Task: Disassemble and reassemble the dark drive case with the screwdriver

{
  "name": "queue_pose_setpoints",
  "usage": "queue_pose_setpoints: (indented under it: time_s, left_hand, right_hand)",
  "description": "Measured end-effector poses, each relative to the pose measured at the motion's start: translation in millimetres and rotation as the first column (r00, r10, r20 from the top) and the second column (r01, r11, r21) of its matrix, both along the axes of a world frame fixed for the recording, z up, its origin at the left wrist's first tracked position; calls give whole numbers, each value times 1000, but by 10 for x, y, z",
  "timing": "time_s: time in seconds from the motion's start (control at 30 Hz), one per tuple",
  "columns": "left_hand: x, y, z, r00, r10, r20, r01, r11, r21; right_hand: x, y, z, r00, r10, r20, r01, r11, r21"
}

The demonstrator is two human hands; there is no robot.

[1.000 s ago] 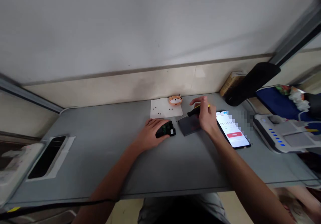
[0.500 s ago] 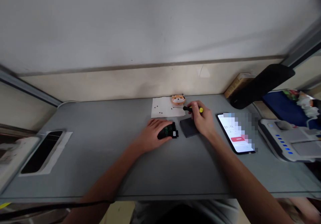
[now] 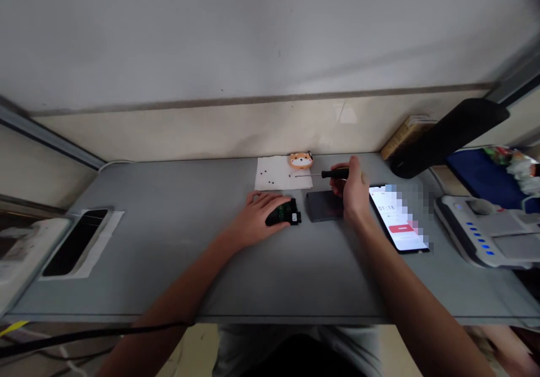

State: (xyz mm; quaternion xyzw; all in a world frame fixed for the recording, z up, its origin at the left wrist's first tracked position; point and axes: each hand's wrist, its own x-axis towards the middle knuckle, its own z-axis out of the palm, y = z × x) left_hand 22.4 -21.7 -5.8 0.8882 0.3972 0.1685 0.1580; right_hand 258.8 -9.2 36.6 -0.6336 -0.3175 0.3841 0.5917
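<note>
- Pinching the screwdriver [image 3: 335, 173] in the right hand [image 3: 356, 188], pointing it toward nine o'clock, close to a dark speck [image 3: 289, 175], probably a screw, on white paper [image 3: 275, 166]; too small to confirm contact.
- Gripping the circuit board [image 3: 284, 209] between thumb and fingers of the left hand [image 3: 258, 218], flat on the worktop [image 3: 169, 225], roughly six o'clock from the tip.
- Best to approach low and gently, without scattering other specks [image 3: 270, 182] at nine o'clock.

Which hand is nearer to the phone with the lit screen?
Right. The right hand is just left of the lit phone; the left hand is farther off to the left, on a black device.
</note>
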Motion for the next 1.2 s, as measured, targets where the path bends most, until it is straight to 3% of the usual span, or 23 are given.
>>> queue_pose_setpoints:
  time_s: [0.23, 0.47, 0.73, 0.97, 1.2]
  left_hand:
    - [-5, 9, -6, 1000, -18, 7, 18, 1000, 23]
    - [20, 3, 10, 1000, -10, 27, 10, 1000, 2]
    - [45, -28, 13, 998, -5, 70, 3, 1000, 30]
    - [33, -32, 33, 992, -13, 122, 11, 1000, 16]
    - [-1, 6, -45, 955, 130, 268, -137, 991, 7]
  right_hand:
    - [-72, -5, -11, 996, -88, 0, 88, 992, 86]
    - [-83, 4, -111, 996, -42, 84, 39, 999, 36]
    - [-90, 5, -47, 999, -47, 27, 48, 999, -8]
    - [-107, -22, -41, 997, 3, 73, -3, 1000, 0]
    - [-138, -89, 42, 994, 99, 46, -102, 992, 68]
